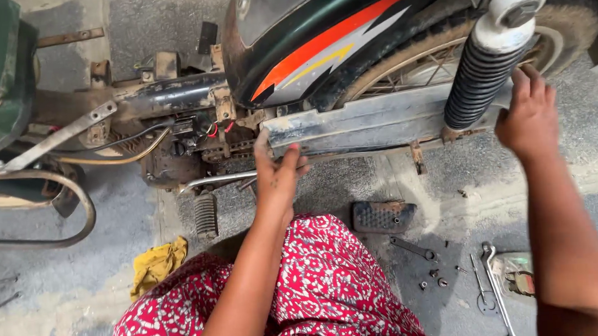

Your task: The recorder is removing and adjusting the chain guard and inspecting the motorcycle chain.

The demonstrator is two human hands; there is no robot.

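Beside the motorcycle (333,43), lying across the upper view, a person is crouching on the concrete floor (68,316). Below its side panel, the long grey chain cover (371,122) is running toward the rear wheel. Left hand (279,172) is pressing the cover's front end, fingers curled over its edge, apparently steadying it. Right hand (528,118) is hovering open at the cover's rear end, beside the black shock spring (482,76), gripping nothing. Below the cover, a footrest rubber (383,216), yellow rag (157,263), spanner (414,248) and loose bolts (433,278) are lying within reach.
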